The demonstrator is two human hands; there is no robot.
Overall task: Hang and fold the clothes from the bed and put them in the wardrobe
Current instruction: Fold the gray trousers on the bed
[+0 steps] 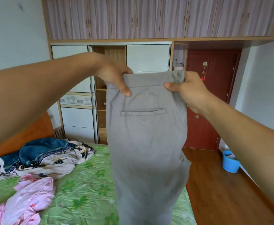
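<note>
A pair of grey trousers [146, 143] hangs in the air in front of me, waistband up, its back pocket facing me. My left hand [113, 75] pinches the left end of the waistband, thumb in front. My right hand [186, 90] grips the right end, where the cloth bunches. The legs drop out of the bottom of the view over the bed [87, 184], which has a green flowered sheet. Beyond stands the wardrobe [110, 95], its sliding doors parted on a narrow gap with wooden shelves.
A pink garment [29, 197] lies at the bed's near left. Behind it sits a heap of blue and patterned cloth [44, 156]. A red door [212, 98] stands right of the wardrobe. A blue bucket [230, 161] rests on the wooden floor [227, 195].
</note>
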